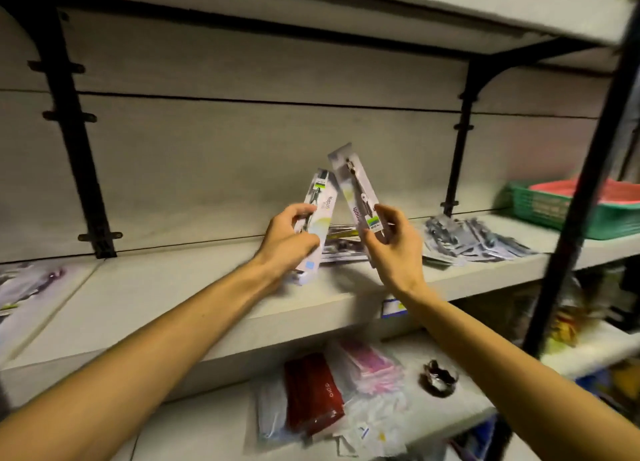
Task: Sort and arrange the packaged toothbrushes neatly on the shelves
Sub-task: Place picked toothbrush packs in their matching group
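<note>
Left hand: the left hand (pixel 289 237) grips a packaged toothbrush, the left pack (pixel 317 220), fingers curled over its far edge and thumb along the near edge; the pack tilts with its top leaning right; its lower end hangs just above the middle shelf (pixel 173 301)
Right hand: the right hand (pixel 394 244) pinches a second packaged toothbrush, the right pack (pixel 353 187), between thumb and curled fingers near its lower part; this pack tilts the other way, top leaning left and standing higher than the left pack
Two packs: held above the middle shelf near its centre; their upper parts come close together in a tent shape; whether they touch I cannot tell
Stack behind the hands: a small stack of packs (pixel 341 244) lies flat on the middle shelf, just behind and between the two hands; partly hidden by them
Right pile: a loose heap of packs (pixel 474 240) lies on the middle shelf to the right of the hands; blurred
Left pile: more packs (pixel 24 284) lie flat at the far left of the middle shelf
Baskets: a green basket (pixel 547 214) stands at the far right end of the middle shelf, with a pink one (pixel 568 187) nested in it
Below the middle shelf: a red packet (pixel 311 391), clear bags and a small dark object (pixel 438 379) lie on the lower shelf (pixel 207 426)
Price tag: a blue label (pixel 393 308) sits on the front edge of the middle shelf, beside the right wrist
</note>
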Demonstrator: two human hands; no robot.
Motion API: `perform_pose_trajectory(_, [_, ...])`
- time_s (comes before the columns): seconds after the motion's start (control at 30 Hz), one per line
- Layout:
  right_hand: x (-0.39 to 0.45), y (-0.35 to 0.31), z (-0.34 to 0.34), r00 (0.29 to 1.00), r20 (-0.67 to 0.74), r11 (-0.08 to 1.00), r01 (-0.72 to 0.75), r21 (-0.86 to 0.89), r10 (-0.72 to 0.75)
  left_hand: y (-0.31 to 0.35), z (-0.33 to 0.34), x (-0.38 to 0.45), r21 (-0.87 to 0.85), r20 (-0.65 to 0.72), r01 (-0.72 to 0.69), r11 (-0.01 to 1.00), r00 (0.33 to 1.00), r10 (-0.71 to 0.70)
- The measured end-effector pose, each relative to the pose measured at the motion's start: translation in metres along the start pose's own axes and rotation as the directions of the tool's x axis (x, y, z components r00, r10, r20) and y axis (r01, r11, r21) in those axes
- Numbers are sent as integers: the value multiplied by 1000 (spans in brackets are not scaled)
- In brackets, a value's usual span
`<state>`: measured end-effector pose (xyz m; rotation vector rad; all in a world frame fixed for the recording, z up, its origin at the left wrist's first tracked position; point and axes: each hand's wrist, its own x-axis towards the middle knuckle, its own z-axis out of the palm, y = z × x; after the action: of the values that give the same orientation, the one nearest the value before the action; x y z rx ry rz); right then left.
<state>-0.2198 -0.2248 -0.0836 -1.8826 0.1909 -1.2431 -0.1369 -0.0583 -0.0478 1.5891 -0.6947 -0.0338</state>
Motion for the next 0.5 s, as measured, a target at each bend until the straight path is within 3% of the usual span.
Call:
perform_pose_trajectory(0.17, [51, 60, -94, 982, -151, 991, -124, -53, 115, 10, 112, 39, 93, 113, -24, 995, 994, 14])
perform_pose_trajectory(0.27, [68, 89, -116, 949, -276, 970, -197, -145, 152, 16, 168, 63, 95, 138, 0, 995, 990, -13])
perform_pose_trajectory(0.5, [112, 121, -145, 913, -318, 944, -306, -120, 255, -6, 238, 127, 206, 125, 71, 976, 987, -99])
